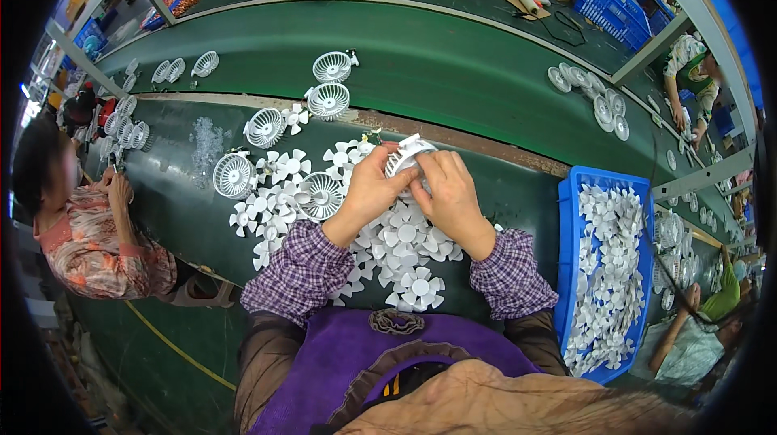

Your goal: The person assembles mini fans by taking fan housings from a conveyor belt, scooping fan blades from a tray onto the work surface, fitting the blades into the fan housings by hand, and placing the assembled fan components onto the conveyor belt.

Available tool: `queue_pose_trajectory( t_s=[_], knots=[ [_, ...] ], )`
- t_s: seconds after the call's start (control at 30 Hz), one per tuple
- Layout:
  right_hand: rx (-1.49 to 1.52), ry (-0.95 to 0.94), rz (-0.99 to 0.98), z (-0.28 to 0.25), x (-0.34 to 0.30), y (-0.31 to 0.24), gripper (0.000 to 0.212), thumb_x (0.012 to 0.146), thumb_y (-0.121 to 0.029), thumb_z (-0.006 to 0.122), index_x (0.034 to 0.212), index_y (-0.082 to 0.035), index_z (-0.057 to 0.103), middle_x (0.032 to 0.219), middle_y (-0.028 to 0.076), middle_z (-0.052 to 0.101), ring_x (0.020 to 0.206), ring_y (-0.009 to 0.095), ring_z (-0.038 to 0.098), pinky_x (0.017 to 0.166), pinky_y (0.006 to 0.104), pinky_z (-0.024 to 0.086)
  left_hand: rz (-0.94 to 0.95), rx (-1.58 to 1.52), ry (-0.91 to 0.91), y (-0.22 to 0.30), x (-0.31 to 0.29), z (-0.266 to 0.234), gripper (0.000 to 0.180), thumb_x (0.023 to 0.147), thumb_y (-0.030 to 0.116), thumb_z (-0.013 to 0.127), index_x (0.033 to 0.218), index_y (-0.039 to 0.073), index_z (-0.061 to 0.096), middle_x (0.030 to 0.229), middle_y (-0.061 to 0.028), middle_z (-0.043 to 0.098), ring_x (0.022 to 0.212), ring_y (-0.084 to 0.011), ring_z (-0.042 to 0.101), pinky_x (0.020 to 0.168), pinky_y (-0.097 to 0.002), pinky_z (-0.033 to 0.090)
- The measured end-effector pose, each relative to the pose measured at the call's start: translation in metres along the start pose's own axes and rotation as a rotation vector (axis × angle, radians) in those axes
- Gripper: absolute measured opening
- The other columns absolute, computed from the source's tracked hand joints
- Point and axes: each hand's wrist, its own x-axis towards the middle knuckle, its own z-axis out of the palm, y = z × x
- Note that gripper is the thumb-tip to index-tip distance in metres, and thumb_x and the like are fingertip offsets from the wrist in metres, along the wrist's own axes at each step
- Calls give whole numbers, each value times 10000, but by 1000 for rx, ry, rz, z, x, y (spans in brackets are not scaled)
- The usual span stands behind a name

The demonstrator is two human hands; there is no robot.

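A white fan housing (411,148) is held between the two hands above the green table (522,202), its left side gripped by the left hand (371,192) and its right side by the curled right hand (447,192). Loose white fan blades (406,231) are heaped on the table below and left of the hands.

1. The bench (522,196) over here is dark green, shiny toward its left end.
2. White fan blades (406,234) lie across it in a loose, overlapping heap.
3. Round white cages (234,175) lie at the heap's left, one among the blades.
4. Small clear bits (209,142) are scattered just beyond, farther left.
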Motion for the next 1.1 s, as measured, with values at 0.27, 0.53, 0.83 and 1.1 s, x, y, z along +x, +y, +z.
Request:
queue_pose_trajectory(
  t_s=[0.27, 0.53, 0.83, 1.1],
  knots=[
    [406, -112, 227, -27, -7, 14, 484, 781, -106, 737, 1213, -21, 537, 1029, 106, 610, 889, 207, 598, 809, 305, 480, -29, -65, -148, 10, -15, -14, 432, 823, 120, 728, 1178, -42, 543, 994, -108, 666, 864, -127, 627, 733, -265, 513],
    [698, -283, 445, -7, -31, 20, 362, 822, -149, 720, 1117, -14, 560, 996, 80, 650, 923, 158, 605, 818, 294, 470, -24, 270, -231, 22, -24, -16, 418, 807, 142, 728, 1146, -53, 581, 937, -174, 685, 855, -209, 670, 743, -314, 522],
    [883, -182, 611, 6, -28, 89, 327, 861, -84, 681, 1155, 12, 576, 1014, 21, 645, 887, 93, 600, 784, 248, 496, -224, 245, -384, 25, 32, -33, 560, 805, 284, 747, 1232, -7, 532, 1043, -111, 684, 856, -158, 669, 582, -287, 540],
    [254, -44, 627, -46, -60, 144, 240, 814, -48, 693, 1045, -6, 644, 894, 12, 606, 728, 58, 547, 675, 209, 462, -156, 774, 56, 3, 189, -118, 446, 802, 318, 706, 1148, 49, 625, 995, -84, 695, 874, -174, 679, 649, -309, 531]
  ],
)
